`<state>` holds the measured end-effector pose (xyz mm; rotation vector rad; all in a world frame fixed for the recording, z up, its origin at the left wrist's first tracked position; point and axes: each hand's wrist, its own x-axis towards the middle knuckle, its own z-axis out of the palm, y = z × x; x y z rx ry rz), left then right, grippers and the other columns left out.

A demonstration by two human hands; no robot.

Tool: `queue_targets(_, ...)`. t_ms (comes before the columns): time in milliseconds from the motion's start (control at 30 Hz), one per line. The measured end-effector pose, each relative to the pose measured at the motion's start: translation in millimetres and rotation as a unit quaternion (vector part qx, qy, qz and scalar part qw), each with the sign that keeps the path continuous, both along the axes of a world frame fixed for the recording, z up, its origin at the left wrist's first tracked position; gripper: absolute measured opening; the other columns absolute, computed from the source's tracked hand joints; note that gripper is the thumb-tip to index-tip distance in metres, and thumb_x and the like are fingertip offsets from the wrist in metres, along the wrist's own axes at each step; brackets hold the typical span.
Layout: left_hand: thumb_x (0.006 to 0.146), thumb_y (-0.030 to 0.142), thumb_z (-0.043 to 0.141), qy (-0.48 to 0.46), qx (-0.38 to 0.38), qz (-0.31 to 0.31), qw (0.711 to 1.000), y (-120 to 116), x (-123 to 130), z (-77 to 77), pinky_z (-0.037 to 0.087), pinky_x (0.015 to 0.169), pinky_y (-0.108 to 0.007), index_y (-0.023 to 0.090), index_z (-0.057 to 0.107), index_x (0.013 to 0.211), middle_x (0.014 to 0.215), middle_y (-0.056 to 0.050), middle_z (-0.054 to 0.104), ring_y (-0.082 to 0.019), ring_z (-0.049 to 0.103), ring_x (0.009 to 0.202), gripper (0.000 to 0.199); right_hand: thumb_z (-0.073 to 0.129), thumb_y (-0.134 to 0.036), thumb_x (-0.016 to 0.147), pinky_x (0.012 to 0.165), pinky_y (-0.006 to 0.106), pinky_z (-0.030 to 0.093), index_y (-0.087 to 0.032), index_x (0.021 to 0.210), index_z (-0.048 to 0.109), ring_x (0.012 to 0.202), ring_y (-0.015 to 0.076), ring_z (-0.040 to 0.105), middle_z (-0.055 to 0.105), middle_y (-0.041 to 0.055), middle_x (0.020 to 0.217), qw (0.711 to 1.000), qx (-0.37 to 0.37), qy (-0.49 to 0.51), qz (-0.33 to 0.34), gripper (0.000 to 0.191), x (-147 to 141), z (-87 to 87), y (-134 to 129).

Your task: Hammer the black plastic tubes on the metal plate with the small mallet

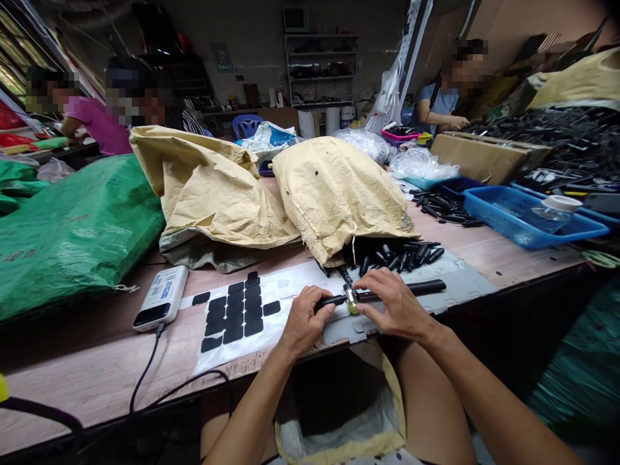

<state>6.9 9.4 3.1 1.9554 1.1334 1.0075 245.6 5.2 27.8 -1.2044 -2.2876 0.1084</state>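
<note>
Nearest, below the fingers, an open sack sits between the thighs, its inside too dark to read. Above it, at the near edge of the surface, the left fingers are clamped on the short end of a black rod. The right fingers curl over its middle, thumb and index to either side of a shiny metal collar; whether they press or merely steady it, I cannot tell. The rod's long end runs out to the right beyond them.

It will likely handle as light and stiff, a little slippery where smooth; the short end and the ground just beside the collar look the surest holds. The fingers cover the join, so how rod and collar meet is hidden, and the collar's yellow-green lower edge is hard to make out.

Left of the fingers lie dark patches on a white sheet; farther left, a white power pack. Just beyond the fingers, loose black parts spill below a beige sack that masks the rest. Far right stands a blue tray; beyond it, a co-worker is partly screened by clutter.
</note>
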Motion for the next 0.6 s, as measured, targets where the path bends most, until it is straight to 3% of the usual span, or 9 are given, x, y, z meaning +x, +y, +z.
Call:
queue_targets(267, 0.086, 0.024, 0.064, -0.007, -0.007, -0.027, 1.000, -2.1, -0.9, 0.9, 0.043, 0.086, -0.035, 0.020, 0.069, 0.099, 0.094, -0.004, 0.065, -0.023, 0.058, 0.095, 0.015, 0.068, -0.042, 0.089, 0.086, 0.038, 0.035, -0.022, 0.108, 0.066, 0.097, 0.0229, 0.050, 0.062, 0.0063, 0.101, 0.998, -0.005, -0.048, 0.028, 0.028, -23.3, 4.0, 0.4)
queue_targets(600, 0.092, 0.026, 0.059, 0.017, 0.007, -0.043, 0.999, -1.4, 0.1, 1.2, 0.043, 0.087, -0.037, 0.022, 0.069, 0.104, 0.096, -0.005, 0.066, -0.024, 0.056, 0.096, 0.017, 0.058, -0.045, 0.096, 0.083, 0.037, 0.030, -0.020, 0.097, 0.064, 0.093, 0.0212, 0.046, 0.059, 0.0049, 0.094, 0.989, 0.005, -0.138, 0.051, 0.026, -28.8, 7.8, 6.6)
